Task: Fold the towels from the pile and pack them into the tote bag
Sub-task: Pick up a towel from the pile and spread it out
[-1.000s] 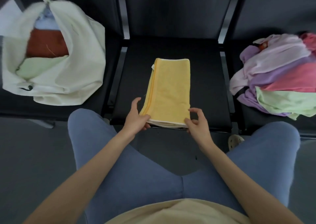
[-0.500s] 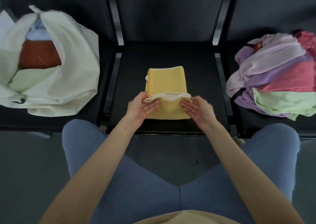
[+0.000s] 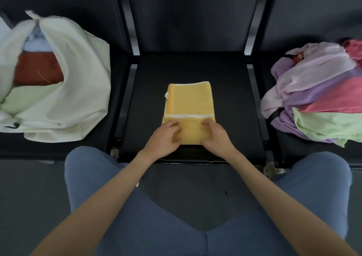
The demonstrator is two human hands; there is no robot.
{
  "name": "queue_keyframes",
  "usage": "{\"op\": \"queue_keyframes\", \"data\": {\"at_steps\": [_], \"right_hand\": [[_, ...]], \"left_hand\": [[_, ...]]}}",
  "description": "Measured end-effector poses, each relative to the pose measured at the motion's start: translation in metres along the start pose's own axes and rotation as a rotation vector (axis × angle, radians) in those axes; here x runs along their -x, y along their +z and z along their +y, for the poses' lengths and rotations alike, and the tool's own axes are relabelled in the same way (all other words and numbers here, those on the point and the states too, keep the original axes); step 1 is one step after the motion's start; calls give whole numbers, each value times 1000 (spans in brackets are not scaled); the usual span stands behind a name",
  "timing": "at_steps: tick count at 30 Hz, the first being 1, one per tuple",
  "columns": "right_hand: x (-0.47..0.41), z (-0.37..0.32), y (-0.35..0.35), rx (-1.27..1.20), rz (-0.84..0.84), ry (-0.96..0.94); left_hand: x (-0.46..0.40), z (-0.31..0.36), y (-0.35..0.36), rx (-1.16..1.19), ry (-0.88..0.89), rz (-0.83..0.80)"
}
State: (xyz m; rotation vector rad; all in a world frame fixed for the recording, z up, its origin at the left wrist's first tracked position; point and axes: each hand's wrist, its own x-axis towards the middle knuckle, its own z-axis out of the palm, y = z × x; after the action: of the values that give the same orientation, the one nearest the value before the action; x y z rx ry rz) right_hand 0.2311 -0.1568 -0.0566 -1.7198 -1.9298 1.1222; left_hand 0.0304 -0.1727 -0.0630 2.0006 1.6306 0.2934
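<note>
Left hand [image 3: 163, 137] and right hand [image 3: 216, 136] are both resting on the near end of the yellow towel [image 3: 189, 101], fingers curled down onto the folded-over flap; cannot tell whether they are pinching the cloth or only pressing it. Hands are sitting close together, one at each near corner. The towel is lying flat on the middle seat of the black bench [image 3: 231, 103], long axis running away from the person, near end folded up with its white-trimmed edge crossing the width. A small tag is sticking out of the towel's left edge. To the left, the cream tote bag [image 3: 82, 83] is sitting open on the next seat, showing green, rust and pale blue folded towels inside. To the right, the towel pile [image 3: 317, 93] is lying loose, pink, purple and green.
</note>
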Motion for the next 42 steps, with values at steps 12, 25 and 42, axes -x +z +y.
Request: {"op": "queue_keyframes", "data": {"at_steps": [12,25,42], "right_hand": [[0,30,2,617,42,-328],[53,26,-42,-168,-23,8],[12,33,-21,-200,40,90]], "left_hand": [[-4,-5,-5,-326,91,-99],[43,20,-18,275,-162,-7],[12,28,-7,909,-540,291]]}}
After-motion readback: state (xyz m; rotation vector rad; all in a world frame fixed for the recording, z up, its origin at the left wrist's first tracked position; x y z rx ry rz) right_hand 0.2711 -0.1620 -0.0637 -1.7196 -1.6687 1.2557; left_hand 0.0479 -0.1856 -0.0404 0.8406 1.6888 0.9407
